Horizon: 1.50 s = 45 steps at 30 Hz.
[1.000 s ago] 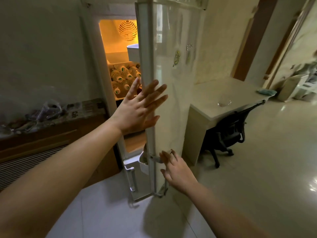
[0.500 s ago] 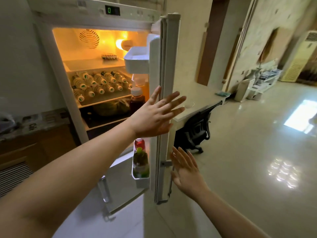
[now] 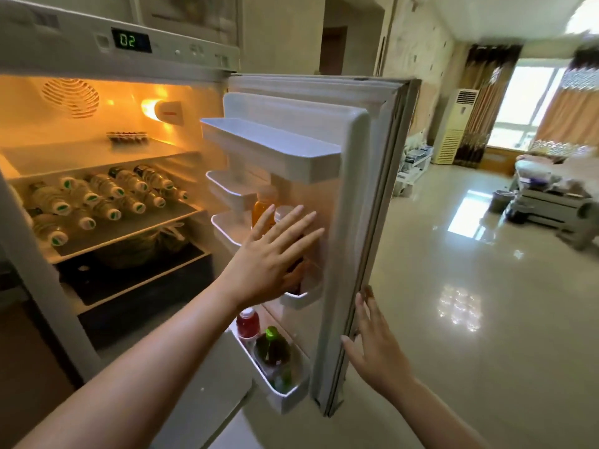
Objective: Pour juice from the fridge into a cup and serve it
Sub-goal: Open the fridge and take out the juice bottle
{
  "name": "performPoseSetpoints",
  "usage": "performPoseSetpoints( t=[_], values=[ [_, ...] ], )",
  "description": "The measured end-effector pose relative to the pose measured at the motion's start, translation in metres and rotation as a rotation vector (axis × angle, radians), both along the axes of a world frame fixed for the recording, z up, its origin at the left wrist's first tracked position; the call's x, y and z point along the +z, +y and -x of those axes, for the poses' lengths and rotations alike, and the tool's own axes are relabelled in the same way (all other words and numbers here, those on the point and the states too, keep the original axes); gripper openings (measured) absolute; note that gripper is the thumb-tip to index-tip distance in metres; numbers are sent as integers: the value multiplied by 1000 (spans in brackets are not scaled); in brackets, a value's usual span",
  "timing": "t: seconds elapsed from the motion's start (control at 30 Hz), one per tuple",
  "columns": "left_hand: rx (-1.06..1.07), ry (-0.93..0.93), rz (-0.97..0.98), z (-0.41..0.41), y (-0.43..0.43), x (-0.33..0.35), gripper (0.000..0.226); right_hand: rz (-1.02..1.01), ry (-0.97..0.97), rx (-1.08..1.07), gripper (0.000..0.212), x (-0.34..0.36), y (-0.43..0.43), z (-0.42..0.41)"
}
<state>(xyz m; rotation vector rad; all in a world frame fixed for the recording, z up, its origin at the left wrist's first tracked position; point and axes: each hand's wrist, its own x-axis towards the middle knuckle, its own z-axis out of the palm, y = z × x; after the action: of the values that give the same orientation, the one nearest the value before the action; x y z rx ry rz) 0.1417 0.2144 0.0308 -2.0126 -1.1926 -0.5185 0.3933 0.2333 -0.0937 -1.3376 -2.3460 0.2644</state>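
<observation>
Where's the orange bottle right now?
Head view, centre: the orange bottle stands in a shelf of the open fridge door, just behind the fingertips of the left hand.

both hands (image 3: 272, 257) (image 3: 376, 345) outstretched — fingers (image 3: 291, 218) straight

Single head-worn wide-angle view, facing forward and slightly downward, close before the open fridge (image 3: 97, 53). The left hand (image 3: 272, 257) and right hand (image 3: 376, 348) enter from the bottom edge; the door (image 3: 356, 189) stands centre-frame.
</observation>
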Motion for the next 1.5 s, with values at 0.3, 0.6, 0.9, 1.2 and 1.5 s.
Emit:
performPoseSetpoints(
  t=[0.3,0.6,0.9,1.2,1.5],
  values=[
    [-119,-33,-4,42,43,-39,59,-10,80,-114,100,9,41,-7],
    [-88,-470,167,-19,70,-42,74,1,95,-133,95,22,61,-17],
    [-11,-1036,312,-71,86,-34,92,24,69,-105,89,23,69,-31],
    [-14,-1173,307,-75,94,-31,87,28,127,-149,79,27,75,-37],
    [-63,-1130,377,-77,95,-37,94,20,103,-165,79,28,75,-34]
  ],
)
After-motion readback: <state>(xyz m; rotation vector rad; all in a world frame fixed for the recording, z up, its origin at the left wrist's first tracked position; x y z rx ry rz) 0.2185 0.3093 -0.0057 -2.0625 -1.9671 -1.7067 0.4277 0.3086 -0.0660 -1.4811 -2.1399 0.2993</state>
